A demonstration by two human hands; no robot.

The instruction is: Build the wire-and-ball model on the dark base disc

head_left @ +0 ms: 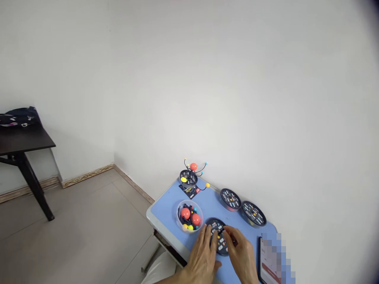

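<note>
A round black base covered with small printed labels lies on the blue table, under both of my hands. My left hand rests on its left edge with the fingers stretched out. Near the middle of the base, my right hand is closed in a pinch at a small dark piece, mostly hidden by the fingers. Just left of the base stands a clear bowl with red balls, small coloured balls and black rods. At the back, an assembled solar system model has a red ball on top and curved arms.
Two more labelled round bases stand along the wall side of the blue table. A phone lies at the right. Under the model is a printed card. A black table with a bag stands far left.
</note>
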